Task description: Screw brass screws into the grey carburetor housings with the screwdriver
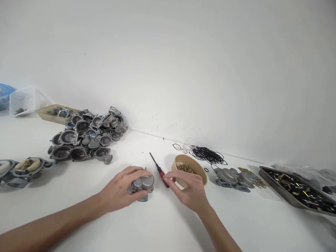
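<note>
My left hand [123,187] is wrapped round a grey metal carburetor [147,183] that stands on the white table, its rounded bowl showing between thumb and fingers. To the right of it, my right hand [187,189] has thumb and forefinger pinched together; whatever is between the fingertips is too small to name. Those fingertips appear in front of the red handle of a screwdriver [160,171], whose dark shaft points away from me. Just beyond the right hand is a round tan tub [203,173] holding many small brass-coloured screws [186,168], partly hidden by the hand.
A heap of carburetor castings [84,134] is at the left by the wall. Black rubber rings [208,155] lie behind the tub. Another carburetor assembly [233,178] and a metal tray of small parts [296,190] stand right. An open carburetor [28,166] sits far left.
</note>
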The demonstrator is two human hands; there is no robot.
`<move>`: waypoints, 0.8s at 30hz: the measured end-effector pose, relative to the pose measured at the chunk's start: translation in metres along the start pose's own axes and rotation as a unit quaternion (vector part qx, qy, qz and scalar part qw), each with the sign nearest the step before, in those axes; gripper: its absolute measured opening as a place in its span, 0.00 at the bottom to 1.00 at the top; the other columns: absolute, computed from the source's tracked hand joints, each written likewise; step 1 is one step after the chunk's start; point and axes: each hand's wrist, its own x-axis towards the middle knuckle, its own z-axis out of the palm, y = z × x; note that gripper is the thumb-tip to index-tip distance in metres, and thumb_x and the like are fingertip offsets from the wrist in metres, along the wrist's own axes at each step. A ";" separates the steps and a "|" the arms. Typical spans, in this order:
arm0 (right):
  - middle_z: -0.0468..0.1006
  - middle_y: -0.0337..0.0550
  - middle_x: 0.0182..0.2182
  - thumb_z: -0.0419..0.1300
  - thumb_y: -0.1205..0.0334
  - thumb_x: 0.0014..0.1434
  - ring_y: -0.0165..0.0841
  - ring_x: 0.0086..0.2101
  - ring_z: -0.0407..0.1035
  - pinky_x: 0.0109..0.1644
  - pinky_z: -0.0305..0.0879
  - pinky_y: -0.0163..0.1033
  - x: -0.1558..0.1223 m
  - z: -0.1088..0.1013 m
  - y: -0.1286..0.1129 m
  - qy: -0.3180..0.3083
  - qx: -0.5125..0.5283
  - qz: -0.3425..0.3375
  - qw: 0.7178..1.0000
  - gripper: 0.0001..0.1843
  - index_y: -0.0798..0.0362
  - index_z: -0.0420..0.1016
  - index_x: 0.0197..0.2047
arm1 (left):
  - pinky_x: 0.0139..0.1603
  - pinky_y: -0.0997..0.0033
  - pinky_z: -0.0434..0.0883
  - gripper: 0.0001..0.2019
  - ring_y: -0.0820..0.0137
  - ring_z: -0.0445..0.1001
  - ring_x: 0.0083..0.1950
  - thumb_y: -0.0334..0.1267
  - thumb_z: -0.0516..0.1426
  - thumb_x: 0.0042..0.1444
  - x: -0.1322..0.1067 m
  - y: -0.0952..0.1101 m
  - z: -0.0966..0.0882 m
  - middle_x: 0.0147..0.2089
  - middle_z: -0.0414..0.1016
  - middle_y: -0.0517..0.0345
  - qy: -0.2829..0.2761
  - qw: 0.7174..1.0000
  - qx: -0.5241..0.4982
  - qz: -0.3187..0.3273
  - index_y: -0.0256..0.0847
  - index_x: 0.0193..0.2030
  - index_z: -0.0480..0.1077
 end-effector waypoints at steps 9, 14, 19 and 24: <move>0.86 0.39 0.31 0.63 0.71 0.68 0.32 0.28 0.77 0.32 0.76 0.36 -0.005 0.029 -0.018 -0.020 0.107 -0.075 0.991 0.09 0.48 0.82 0.42 | 0.61 0.59 0.77 0.19 0.58 0.78 0.59 0.39 0.65 0.65 0.002 0.001 -0.002 0.58 0.81 0.58 0.009 1.000 -0.024 -0.003 0.54 0.61 0.73; 0.87 0.39 0.33 0.63 0.73 0.67 0.33 0.31 0.79 0.36 0.77 0.37 -0.004 0.029 -0.020 -0.013 0.110 -0.091 0.990 0.10 0.48 0.81 0.42 | 0.60 0.59 0.75 0.18 0.59 0.78 0.57 0.39 0.65 0.65 0.002 0.002 -0.003 0.58 0.81 0.60 0.003 0.999 -0.030 -0.009 0.54 0.61 0.73; 0.87 0.40 0.34 0.61 0.75 0.66 0.32 0.31 0.79 0.35 0.76 0.36 -0.006 0.031 -0.020 -0.004 0.120 -0.094 0.988 0.12 0.49 0.81 0.43 | 0.61 0.55 0.73 0.17 0.57 0.76 0.58 0.41 0.64 0.67 0.004 0.003 -0.008 0.57 0.82 0.58 -0.026 0.998 -0.052 -0.011 0.53 0.61 0.72; 0.86 0.40 0.33 0.60 0.75 0.66 0.32 0.31 0.79 0.34 0.76 0.35 -0.006 0.033 -0.021 -0.011 0.127 -0.094 0.987 0.13 0.49 0.81 0.42 | 0.61 0.55 0.72 0.16 0.56 0.76 0.58 0.41 0.62 0.68 0.005 0.002 -0.009 0.58 0.82 0.58 -0.034 0.998 -0.059 -0.005 0.52 0.61 0.72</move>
